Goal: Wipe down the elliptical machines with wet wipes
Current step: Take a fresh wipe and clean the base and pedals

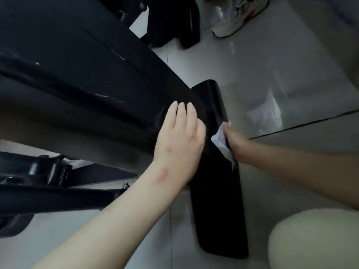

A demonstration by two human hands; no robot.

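A person crouched beside a glossy black plastic elliptical machine (87, 65) braces the left hand (182, 133), fingers straight and flat, on its curved shell. The right hand (236, 141) clutches a crumpled white wet wipe (219, 140) against the edge of the long black rounded stabiliser bar (217, 210), at 3 o'clock from the left hand. The bar is probably best cleaned with long, overlapping strokes toward 6 o'clock, refolding the wipe to a clean face. A white-and-orange sneaker (239, 16) stands on the pale tiled floor (252, 65) at 1 o'clock.
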